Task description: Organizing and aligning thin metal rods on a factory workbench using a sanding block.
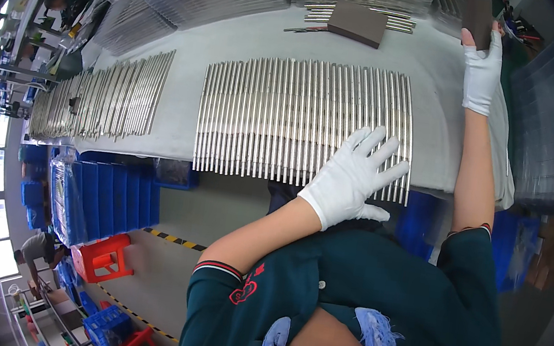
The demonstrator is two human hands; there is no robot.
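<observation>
The rods (305, 121) lie side by side in a flat row on the grey tabletop (238, 42). The left hand (353, 176), gloved white, rests on their near right end, fingers spread wide, holding nothing. Well beyond it, the right hand (480, 74) grips a dark block (478, 17). Another block (357, 22) lies left of that grip.

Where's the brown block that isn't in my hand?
In the head view, the loose brown block lies at the table's far edge, left of the right hand.
</observation>
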